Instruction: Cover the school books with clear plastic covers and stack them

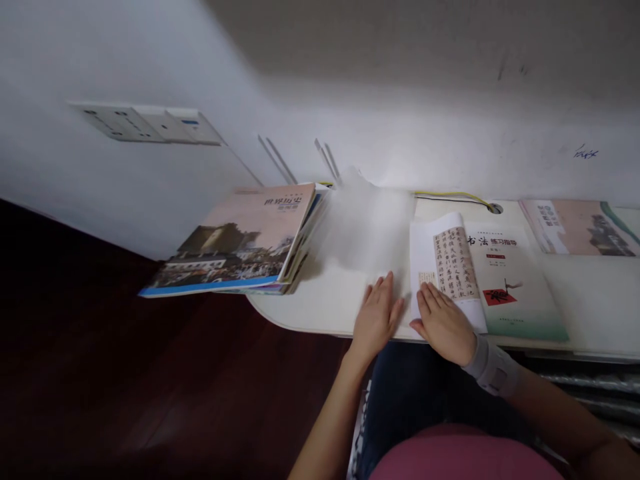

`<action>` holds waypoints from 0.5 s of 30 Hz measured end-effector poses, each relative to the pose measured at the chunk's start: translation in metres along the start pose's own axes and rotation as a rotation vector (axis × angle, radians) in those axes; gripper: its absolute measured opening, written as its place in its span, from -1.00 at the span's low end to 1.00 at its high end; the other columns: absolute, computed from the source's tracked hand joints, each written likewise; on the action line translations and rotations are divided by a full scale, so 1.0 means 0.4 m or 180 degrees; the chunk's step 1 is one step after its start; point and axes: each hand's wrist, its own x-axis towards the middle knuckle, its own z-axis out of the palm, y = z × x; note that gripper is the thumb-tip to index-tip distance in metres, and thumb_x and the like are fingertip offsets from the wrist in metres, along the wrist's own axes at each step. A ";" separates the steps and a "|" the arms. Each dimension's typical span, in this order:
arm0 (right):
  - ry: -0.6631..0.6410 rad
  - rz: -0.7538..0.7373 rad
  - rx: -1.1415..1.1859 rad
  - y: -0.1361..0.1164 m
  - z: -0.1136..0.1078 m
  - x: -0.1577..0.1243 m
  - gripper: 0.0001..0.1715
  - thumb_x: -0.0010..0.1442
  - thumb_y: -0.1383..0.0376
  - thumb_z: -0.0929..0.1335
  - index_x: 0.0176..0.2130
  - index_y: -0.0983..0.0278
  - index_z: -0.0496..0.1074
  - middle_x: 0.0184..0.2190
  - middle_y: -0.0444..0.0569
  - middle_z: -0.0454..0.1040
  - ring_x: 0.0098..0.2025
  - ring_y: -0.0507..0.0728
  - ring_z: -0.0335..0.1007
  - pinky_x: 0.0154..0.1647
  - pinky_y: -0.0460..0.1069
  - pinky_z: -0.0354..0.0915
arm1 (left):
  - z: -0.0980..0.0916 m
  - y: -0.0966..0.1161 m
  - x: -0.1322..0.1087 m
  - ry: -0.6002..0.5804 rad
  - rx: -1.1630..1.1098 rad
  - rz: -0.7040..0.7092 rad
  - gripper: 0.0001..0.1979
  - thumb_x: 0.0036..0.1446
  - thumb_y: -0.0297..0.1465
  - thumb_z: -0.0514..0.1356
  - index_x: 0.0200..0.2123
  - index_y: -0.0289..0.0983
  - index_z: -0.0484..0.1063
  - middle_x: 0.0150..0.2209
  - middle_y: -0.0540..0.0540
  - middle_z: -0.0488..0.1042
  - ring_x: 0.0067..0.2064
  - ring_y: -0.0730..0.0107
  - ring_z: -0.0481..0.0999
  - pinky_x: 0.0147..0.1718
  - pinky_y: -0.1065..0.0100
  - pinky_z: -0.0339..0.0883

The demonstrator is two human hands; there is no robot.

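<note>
My left hand [376, 316] lies flat, fingers together, on the white desk [320, 303] just under a blurred white sheet [365, 223] that looks mid-motion. My right hand [443, 323], a grey band on its wrist, rests open on a white page of brush-written Chinese characters [447, 267]. That page lies over the left part of a pale green calligraphy workbook [515, 283]. Neither hand grips anything.
A stack of textbooks [240, 243] with a city picture on top overhangs the desk's left end. Another book [580, 227] lies at the far right. A yellow and black cable [455, 195] runs along the wall. Wall sockets [150, 123] sit upper left. Dark floor lies left.
</note>
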 end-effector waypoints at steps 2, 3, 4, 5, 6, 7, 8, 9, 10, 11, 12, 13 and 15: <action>-0.0101 -0.0237 0.0063 0.012 -0.016 -0.011 -0.50 0.27 0.31 0.19 0.14 0.50 0.25 0.19 0.32 0.19 0.25 0.27 0.05 0.21 0.12 0.10 | 0.000 0.002 0.000 0.0001 -0.0014 -0.0017 -0.43 0.28 -0.22 -0.13 0.27 -0.37 -0.09 0.22 -0.35 0.18 0.26 0.10 0.12 0.17 -0.02 0.03; -0.0174 -0.0358 0.0075 0.021 -0.025 -0.013 -0.53 0.26 0.36 0.18 0.14 0.43 0.27 0.19 0.28 0.20 0.24 0.24 0.07 0.20 0.11 0.11 | 0.000 0.003 0.001 0.0008 -0.0042 -0.0021 -0.44 0.29 -0.23 -0.14 0.27 -0.36 -0.10 0.22 -0.35 0.18 0.26 0.11 0.14 0.17 -0.02 0.03; -0.0252 -0.0472 0.0073 0.032 -0.034 -0.012 -0.53 0.26 0.40 0.17 0.14 0.37 0.28 0.19 0.24 0.21 0.23 0.22 0.09 0.18 0.10 0.13 | -0.002 0.004 0.001 0.0013 -0.0074 -0.0018 -0.44 0.29 -0.23 -0.14 0.28 -0.35 -0.12 0.22 -0.35 0.18 0.25 0.12 0.16 0.17 -0.02 0.03; -0.0321 -0.0576 0.0063 0.044 -0.042 -0.008 -0.53 0.26 0.41 0.17 0.14 0.31 0.28 0.20 0.20 0.21 0.23 0.21 0.11 0.17 0.10 0.14 | -0.003 0.005 0.000 0.0024 -0.0101 -0.0015 -0.43 0.29 -0.23 -0.14 0.28 -0.34 -0.13 0.22 -0.35 0.18 0.24 0.12 0.18 0.17 -0.02 0.04; -0.0366 -0.0652 0.0049 0.055 -0.048 -0.001 -0.53 0.26 0.40 0.17 0.15 0.26 0.27 0.20 0.17 0.20 0.22 0.21 0.13 0.16 0.11 0.14 | -0.004 0.005 0.000 0.0029 -0.0118 -0.0006 -0.43 0.29 -0.22 -0.14 0.29 -0.34 -0.15 0.22 -0.35 0.18 0.23 0.13 0.19 0.17 -0.03 0.04; -0.0385 -0.0692 0.0032 0.066 -0.051 0.007 -0.53 0.27 0.37 0.18 0.15 0.21 0.26 0.21 0.14 0.20 0.22 0.21 0.13 0.16 0.12 0.14 | -0.005 0.006 -0.001 0.0031 -0.0124 0.0007 -0.42 0.29 -0.22 -0.14 0.29 -0.33 -0.17 0.22 -0.35 0.18 0.22 0.13 0.21 0.16 -0.03 0.05; -0.0389 -0.0707 0.0015 0.075 -0.051 0.017 -0.53 0.28 0.33 0.18 0.16 0.18 0.25 0.22 0.12 0.18 0.22 0.22 0.12 0.16 0.14 0.13 | -0.006 0.007 -0.002 0.0032 -0.0119 0.0025 -0.41 0.29 -0.22 -0.13 0.29 -0.34 -0.18 0.21 -0.36 0.19 0.22 0.13 0.21 0.16 -0.02 0.06; -0.0388 -0.0710 0.0000 0.082 -0.049 0.026 -0.53 0.28 0.30 0.18 0.17 0.16 0.23 0.23 0.10 0.17 0.23 0.23 0.11 0.17 0.16 0.12 | -0.006 0.008 -0.003 0.0032 -0.0104 0.0043 -0.41 0.28 -0.22 -0.13 0.29 -0.35 -0.19 0.21 -0.37 0.19 0.22 0.13 0.22 0.16 -0.01 0.06; -0.0388 -0.0699 -0.0016 0.089 -0.044 0.034 -0.52 0.29 0.26 0.19 0.18 0.16 0.22 0.24 0.09 0.16 0.23 0.24 0.10 0.17 0.18 0.11 | -0.006 0.008 -0.004 0.0035 -0.0083 0.0058 -0.40 0.28 -0.22 -0.12 0.29 -0.36 -0.20 0.21 -0.38 0.19 0.21 0.14 0.22 0.16 0.00 0.07; -0.0391 -0.0680 -0.0040 0.093 -0.039 0.041 -0.51 0.28 0.22 0.19 0.19 0.18 0.20 0.24 0.10 0.15 0.24 0.25 0.08 0.17 0.18 0.10 | -0.005 0.008 -0.005 0.0032 -0.0057 0.0078 -0.40 0.28 -0.22 -0.12 0.29 -0.36 -0.20 0.21 -0.38 0.19 0.21 0.14 0.23 0.16 0.00 0.08; -0.0400 -0.0670 -0.0069 0.097 -0.033 0.047 -0.49 0.28 0.20 0.20 0.20 0.22 0.19 0.25 0.11 0.14 0.24 0.26 0.08 0.17 0.18 0.10 | -0.005 0.008 -0.005 0.0027 -0.0031 0.0093 -0.39 0.28 -0.22 -0.11 0.29 -0.37 -0.20 0.20 -0.39 0.19 0.21 0.13 0.23 0.15 0.01 0.08; -0.0407 -0.0672 -0.0099 0.100 -0.027 0.051 -0.46 0.28 0.18 0.20 0.20 0.26 0.18 0.25 0.13 0.13 0.24 0.26 0.08 0.18 0.18 0.10 | -0.004 0.007 -0.005 0.0022 -0.0004 0.0103 -0.39 0.27 -0.21 -0.10 0.29 -0.37 -0.20 0.21 -0.38 0.19 0.21 0.13 0.23 0.15 0.01 0.08; -0.0393 -0.0666 -0.0152 0.103 -0.020 0.054 -0.44 0.28 0.18 0.20 0.21 0.34 0.17 0.25 0.16 0.13 0.24 0.27 0.07 0.18 0.16 0.10 | -0.003 0.005 -0.006 -0.0009 0.0043 0.0132 -0.35 0.25 -0.18 -0.06 0.29 -0.36 -0.19 0.21 -0.38 0.18 0.21 0.11 0.23 0.15 0.00 0.08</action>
